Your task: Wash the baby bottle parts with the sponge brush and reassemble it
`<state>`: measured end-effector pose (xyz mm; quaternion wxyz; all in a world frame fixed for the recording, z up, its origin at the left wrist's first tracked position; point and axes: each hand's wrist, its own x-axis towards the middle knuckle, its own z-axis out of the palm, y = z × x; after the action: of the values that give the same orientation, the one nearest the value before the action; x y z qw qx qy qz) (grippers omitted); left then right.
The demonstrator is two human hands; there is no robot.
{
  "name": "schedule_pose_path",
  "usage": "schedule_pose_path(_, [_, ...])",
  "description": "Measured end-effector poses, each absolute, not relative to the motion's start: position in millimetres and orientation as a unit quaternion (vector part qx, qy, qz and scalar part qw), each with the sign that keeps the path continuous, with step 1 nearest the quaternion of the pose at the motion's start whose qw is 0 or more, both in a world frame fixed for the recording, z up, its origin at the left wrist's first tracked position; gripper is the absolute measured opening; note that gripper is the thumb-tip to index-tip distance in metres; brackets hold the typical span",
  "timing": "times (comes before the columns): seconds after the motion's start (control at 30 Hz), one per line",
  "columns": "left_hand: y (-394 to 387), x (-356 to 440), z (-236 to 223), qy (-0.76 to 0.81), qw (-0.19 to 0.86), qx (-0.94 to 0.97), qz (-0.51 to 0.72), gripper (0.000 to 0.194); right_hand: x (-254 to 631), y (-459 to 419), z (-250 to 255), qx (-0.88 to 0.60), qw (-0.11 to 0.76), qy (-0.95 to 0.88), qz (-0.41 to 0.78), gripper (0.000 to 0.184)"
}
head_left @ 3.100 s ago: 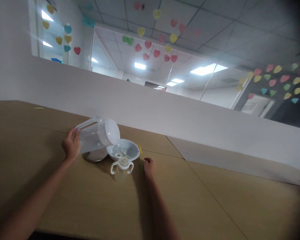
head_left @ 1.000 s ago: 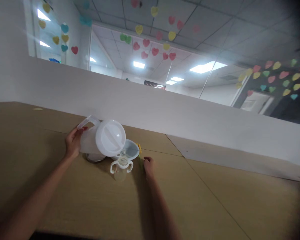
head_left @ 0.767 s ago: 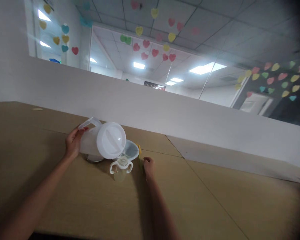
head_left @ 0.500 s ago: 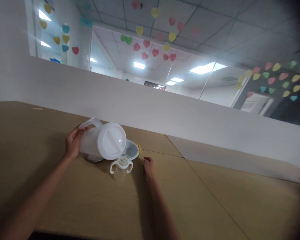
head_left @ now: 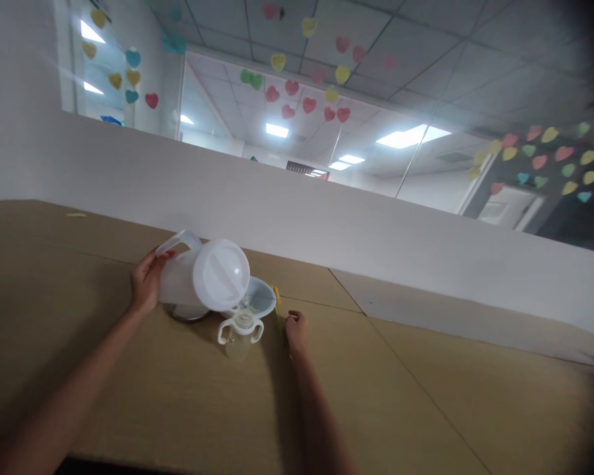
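Note:
My left hand (head_left: 147, 280) is closed on the base and handle end of a translucent white pitcher (head_left: 178, 277). It is tilted far over, its round lid (head_left: 222, 275) facing me, above a pale bowl (head_left: 262, 297). Clear liquid seems to run into the bowl, though the pitcher partly hides it. In front stands an uncapped, clear baby bottle (head_left: 237, 344) with two white handles. My right hand (head_left: 297, 326) has curled fingers, right of the bowl; what they hold, if anything, is hidden. Beside it is a slim yellow-and-green item (head_left: 277, 300), its kind unclear.
A round metallic object (head_left: 191, 313) shows partly from under the pitcher. The wooden tabletop (head_left: 400, 402) has seams and meets a white wall (head_left: 301, 211). A small pale scrap (head_left: 76, 214) lies at the back left. Above the wall are glass panes with heart-shaped stickers (head_left: 309, 105).
The pitcher's lidded end has risen very slightly. Splashing liquid shows more in the bowl. Both hands and the bottle stay almost in place.

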<state>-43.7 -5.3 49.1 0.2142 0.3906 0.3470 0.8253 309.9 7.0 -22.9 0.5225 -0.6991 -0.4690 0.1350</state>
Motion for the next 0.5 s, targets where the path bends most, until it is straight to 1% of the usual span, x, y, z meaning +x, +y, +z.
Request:
schedule_pose_path(0.07, [2, -47, 44, 0.345, 0.214, 0.325, 0.854, 0.042, 309, 8, -23, -0.708, 0.516, -0.459, 0.144, 0.034])
schedule_pose_path(0.13, [10, -53, 39, 0.364, 0.192, 0.247, 0.877, 0.035, 308, 8, -23, -0.715, 0.509, -0.454, 0.153, 0.033])
schedule_pose_path(0.33, [20, -73, 28, 0.459, 0.117, 0.121, 0.872, 0.016, 308, 4, -19, -0.72, 0.491, -0.465, 0.157, 0.034])
schedule_pose_path(0.5, [21, -78, 21, 0.526, 0.067, 0.085, 0.843, 0.012, 306, 5, -21, -0.725, 0.468, -0.482, 0.149, 0.035])
